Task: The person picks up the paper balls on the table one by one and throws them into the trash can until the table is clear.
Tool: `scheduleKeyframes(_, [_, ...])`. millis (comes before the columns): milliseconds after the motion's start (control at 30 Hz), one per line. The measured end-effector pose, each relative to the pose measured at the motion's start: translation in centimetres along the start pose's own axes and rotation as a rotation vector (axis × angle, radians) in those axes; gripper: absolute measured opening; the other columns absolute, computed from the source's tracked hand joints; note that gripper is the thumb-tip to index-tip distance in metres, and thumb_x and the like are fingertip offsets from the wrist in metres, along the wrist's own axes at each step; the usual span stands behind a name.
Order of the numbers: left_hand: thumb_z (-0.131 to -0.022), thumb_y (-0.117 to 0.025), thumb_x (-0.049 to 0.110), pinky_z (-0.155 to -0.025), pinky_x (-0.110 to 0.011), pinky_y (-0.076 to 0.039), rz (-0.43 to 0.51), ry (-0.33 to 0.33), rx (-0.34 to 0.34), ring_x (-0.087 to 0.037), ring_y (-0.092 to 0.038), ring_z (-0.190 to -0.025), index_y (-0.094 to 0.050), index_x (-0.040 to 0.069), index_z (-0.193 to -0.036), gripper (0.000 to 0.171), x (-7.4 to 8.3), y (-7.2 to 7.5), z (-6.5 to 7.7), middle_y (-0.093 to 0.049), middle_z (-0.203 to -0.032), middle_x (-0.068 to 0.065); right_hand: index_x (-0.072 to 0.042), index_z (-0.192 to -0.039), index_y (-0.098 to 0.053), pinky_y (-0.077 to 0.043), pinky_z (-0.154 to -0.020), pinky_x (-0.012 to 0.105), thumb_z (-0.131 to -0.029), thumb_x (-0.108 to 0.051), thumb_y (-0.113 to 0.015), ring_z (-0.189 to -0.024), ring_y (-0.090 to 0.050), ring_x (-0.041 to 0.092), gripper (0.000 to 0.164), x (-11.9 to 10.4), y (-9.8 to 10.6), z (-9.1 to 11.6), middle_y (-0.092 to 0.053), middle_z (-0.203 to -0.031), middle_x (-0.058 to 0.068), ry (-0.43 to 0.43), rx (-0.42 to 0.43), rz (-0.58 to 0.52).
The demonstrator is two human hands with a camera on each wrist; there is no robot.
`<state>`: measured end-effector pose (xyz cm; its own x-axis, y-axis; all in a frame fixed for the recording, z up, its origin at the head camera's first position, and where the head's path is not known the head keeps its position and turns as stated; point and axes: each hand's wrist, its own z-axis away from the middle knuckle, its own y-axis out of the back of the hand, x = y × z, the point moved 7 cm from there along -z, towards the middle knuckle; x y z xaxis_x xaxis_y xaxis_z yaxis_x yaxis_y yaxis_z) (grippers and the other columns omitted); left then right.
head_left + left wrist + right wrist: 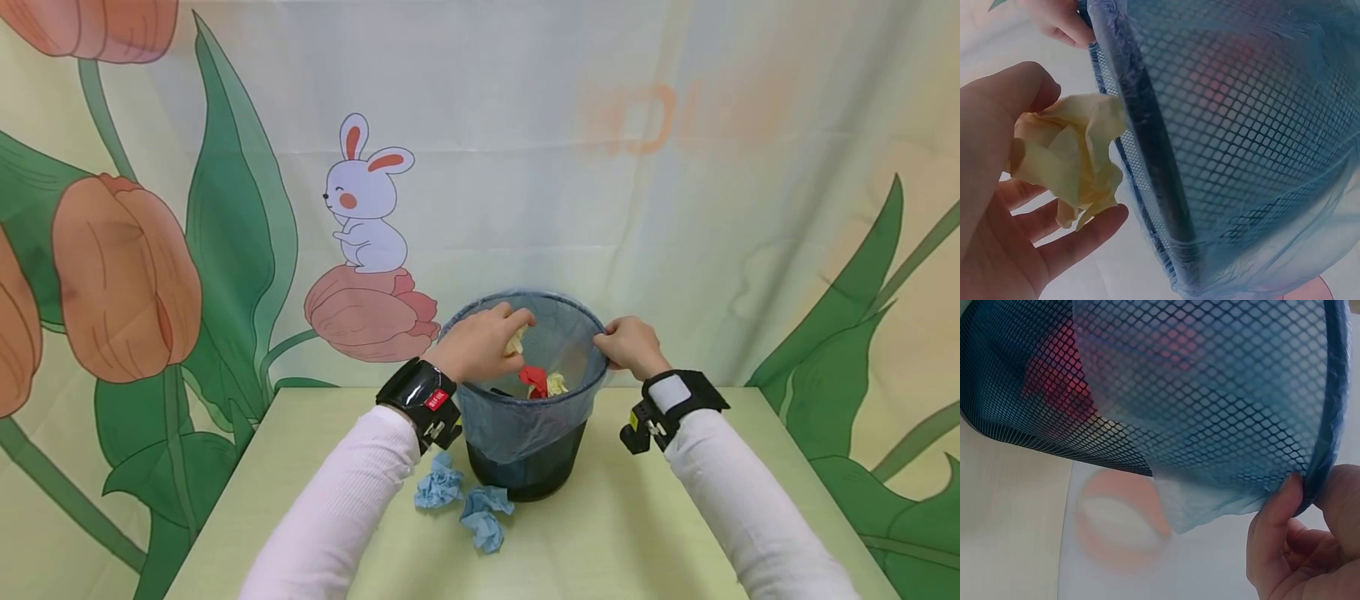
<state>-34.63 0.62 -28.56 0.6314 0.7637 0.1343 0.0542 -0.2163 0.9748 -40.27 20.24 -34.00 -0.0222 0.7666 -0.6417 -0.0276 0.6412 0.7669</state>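
Observation:
A black mesh wastebasket [528,482] stands upright, lined with a translucent blue bag [513,429] folded over its rim. Over the mouth, my left hand [480,340] holds a crumpled yellow paper ball [1075,153] between thumb and fingers. My right hand [636,346] pinches the rim and the bag at the right side; in the right wrist view its thumb and fingers [1275,534] grip the edge. Inside the basket lie a red paper ball [533,379] and a pale yellow paper ball [557,384]. The basket's bottom is hidden.
Two crumpled blue paper balls, one at the left [438,483] and one nearer [485,515], lie on the pale table [645,517] before the basket. Behind the table hangs a curtain [510,167] printed with tulips and a rabbit.

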Motion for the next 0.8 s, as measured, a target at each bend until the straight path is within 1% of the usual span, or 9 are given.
scheduleKeyframes(167, [-0.085,-0.060,0.024,-0.059,-0.023,-0.042,-0.011,0.013,-0.011,-0.015,-0.049,-0.075,-0.044,0.018,-0.132,0.050,-0.1,-0.2,0.0,-0.050,-0.107,-0.005,-0.016,-0.052,-0.035,-0.037,-0.044,0.021,-0.081,-0.011,-0.048,-0.044,-0.051,0.013,0.032,0.0,0.0,0.1,-0.035,-0.045,-0.006,-0.003,-0.001,-0.015])
scheduleKeyframes(267, [-0.085,-0.060,0.026,-0.062,-0.025,-0.043,-0.008,0.018,-0.016,-0.015,-0.050,-0.077,-0.041,0.017,-0.134,0.054,-0.2,-0.2,0.0,-0.050,-0.111,-0.006,-0.015,-0.052,-0.035,-0.035,-0.044,0.022,-0.081,-0.011,-0.048,-0.043,-0.050,0.013,0.032,0.0,0.0,0.1,-0.035,-0.044,-0.005,-0.002,-0.002,-0.013])
scheduleKeyframes(400, [-0.086,-0.060,0.026,-0.064,-0.029,-0.043,-0.008,0.023,-0.016,-0.017,-0.050,-0.079,-0.037,0.015,-0.137,0.057,-0.4,-0.2,0.1,-0.050,-0.116,-0.008,-0.016,-0.052,-0.035,-0.037,-0.044,0.021,-0.082,-0.011,-0.049,-0.045,-0.052,0.015,0.033,0.1,-0.1,0.0,-0.035,-0.045,-0.006,-0.005,-0.004,-0.010])
scheduleKeyframes(567, [-0.086,-0.061,0.030,-0.070,-0.031,-0.047,-0.041,0.030,0.004,-0.017,-0.053,-0.088,-0.037,0.016,-0.137,0.058,-0.7,-0.1,0.3,-0.049,-0.122,-0.007,-0.015,-0.053,-0.036,-0.039,-0.045,0.021,-0.081,-0.012,-0.049,-0.047,-0.054,0.016,0.032,0.1,-0.1,0.0,-0.036,-0.045,-0.006,-0.016,-0.005,-0.017])
scheduleKeyframes(633, [-0.086,-0.062,0.032,-0.074,-0.032,-0.048,-0.053,0.028,0.014,-0.018,-0.054,-0.093,-0.038,0.016,-0.136,0.058,-0.8,0.0,0.3,-0.050,-0.123,-0.007,-0.015,-0.053,-0.036,-0.039,-0.045,0.021,-0.081,-0.012,-0.049,-0.047,-0.055,0.016,0.031,0.1,-0.1,0.0,-0.036,-0.045,-0.006,-0.019,-0.004,-0.018])
scheduleKeyframes(733, [-0.085,-0.062,0.033,-0.079,-0.036,-0.050,-0.068,0.027,0.025,-0.022,-0.054,-0.100,-0.040,0.015,-0.136,0.058,-0.9,0.1,0.4,-0.049,-0.126,-0.008,-0.015,-0.054,-0.037,-0.040,-0.045,0.021,-0.082,-0.013,-0.049,-0.048,-0.056,0.016,0.031,0.2,-0.1,0.0,-0.037,-0.045,-0.006,-0.021,-0.004,-0.020])
scheduleKeyframes(800, [-0.085,-0.062,0.036,-0.085,-0.040,-0.049,-0.083,0.042,0.021,-0.025,-0.052,-0.108,-0.039,0.016,-0.137,0.060,-1.1,0.2,0.5,-0.046,-0.131,-0.009,-0.015,-0.054,-0.037,-0.040,-0.045,0.021,-0.082,-0.013,-0.049,-0.048,-0.056,0.016,0.031,0.2,-0.1,0.0,-0.037,-0.045,-0.006,-0.020,-0.004,-0.018])
